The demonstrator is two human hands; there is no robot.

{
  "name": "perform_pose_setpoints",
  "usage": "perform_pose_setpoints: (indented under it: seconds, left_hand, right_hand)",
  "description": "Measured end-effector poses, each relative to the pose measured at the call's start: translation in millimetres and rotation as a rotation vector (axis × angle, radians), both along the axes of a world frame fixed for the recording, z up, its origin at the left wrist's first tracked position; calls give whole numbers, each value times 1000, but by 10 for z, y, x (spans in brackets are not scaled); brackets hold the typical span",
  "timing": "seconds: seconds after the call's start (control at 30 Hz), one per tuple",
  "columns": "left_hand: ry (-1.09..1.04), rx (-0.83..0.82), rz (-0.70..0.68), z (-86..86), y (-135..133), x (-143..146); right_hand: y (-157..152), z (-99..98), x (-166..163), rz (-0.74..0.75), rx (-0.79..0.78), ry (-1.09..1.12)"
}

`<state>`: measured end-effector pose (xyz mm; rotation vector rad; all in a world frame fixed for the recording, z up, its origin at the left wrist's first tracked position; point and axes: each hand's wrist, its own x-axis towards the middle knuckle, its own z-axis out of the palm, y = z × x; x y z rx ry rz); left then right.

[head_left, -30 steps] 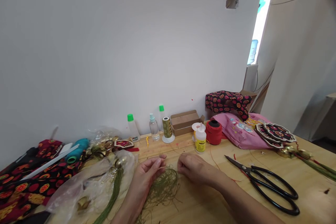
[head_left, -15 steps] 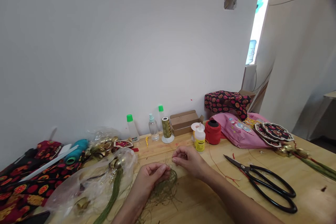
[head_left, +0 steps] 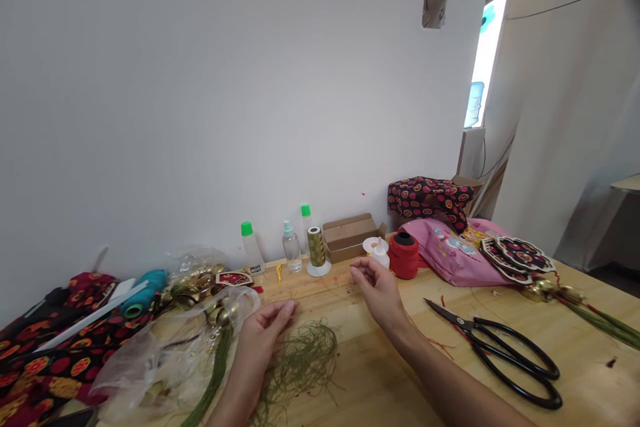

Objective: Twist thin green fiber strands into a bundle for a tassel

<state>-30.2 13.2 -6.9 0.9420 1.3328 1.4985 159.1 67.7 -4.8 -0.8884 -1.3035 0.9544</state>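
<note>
A loose tangle of thin green thread [head_left: 306, 361] lies on the wooden table [head_left: 380, 380] in front of me. My left hand [head_left: 260, 340] rests at the tangle's left edge, fingers pressed together with the thumb, seemingly pinching a strand. My right hand [head_left: 379, 288] is lifted above the table to the right of the tangle, thumb and fingers closed in a pinch as if on a fine strand, which is too thin to see clearly. It hovers just in front of a small white glue bottle [head_left: 381, 253] and a red thread spool [head_left: 404, 255].
Large black scissors [head_left: 503, 355] lie right of my arm. Along the wall stand a gold spool [head_left: 316, 248], a cardboard box [head_left: 349, 235], a spray bottle [head_left: 291, 247] and green-capped bottles [head_left: 248, 245]. A plastic bag [head_left: 160, 355], patterned fabric [head_left: 45, 353] and a teal spool [head_left: 145, 290] fill the left; a pink bag [head_left: 447, 250] sits right.
My right hand has lifted and moved right and away from the tangle toward the glue bottle. My left hand drew back a little to the left of the tangle.
</note>
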Motion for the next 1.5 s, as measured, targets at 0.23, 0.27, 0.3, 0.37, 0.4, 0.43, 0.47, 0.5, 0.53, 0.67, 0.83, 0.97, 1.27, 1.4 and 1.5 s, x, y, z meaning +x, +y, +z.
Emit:
perform_pose_setpoints:
  seconds: [0.23,0.27,0.3,0.37,0.4,0.43,0.47,0.5,0.53,0.67,0.83,0.97,1.27,1.4,1.5]
  left_hand:
    - [136,225,39,6,-32,29]
    - [103,207,-40,-2,-44,60]
    - [57,176,-132,-9,-58,98]
    - [-22,115,-316,-13,-89,185]
    - [-46,89,-389,-11,-105,227]
    - [-61,64,-439,-8,-118,263]
    - [-68,41,-465,-4,-129,290]
    - [-69,21,-474,-2,-135,307]
    - [-64,3,-474,-4,-136,313]
    - [16,-54,-509,-43,-116,284]
    - [-19,-52,-439,-55,-112,274]
    - [-167,-42,-373,-12,-124,281]
    - [-350,-21,-277,20,-113,210]
    - [-358,-12,-274,21,-101,195]
    - [-331,-37,-248,17,-90,204]
  right_hand:
    - [-171,99,-32,-26,193,-113]
    - [-183,86,-50,7,209,-162]
    - [-193,68,-70,45,224,-219]
    - [-206,22,-110,119,258,-330]
    - [-211,-2,-128,151,278,-375]
    - [-214,-26,-145,181,296,-411]
    - [-216,-48,-160,206,310,-436]
    - [-217,-68,-172,228,319,-453]
    - [-216,-86,-182,246,318,-461]
    - [-208,-125,-210,312,209,-396]
    - [-208,-63,-218,401,-58,-106]
    - [-198,25,-181,411,-226,115]
    - [-167,19,-142,354,-354,217]
    - [-192,-63,-222,418,-350,115]
    - [-158,-116,-246,353,-302,92]
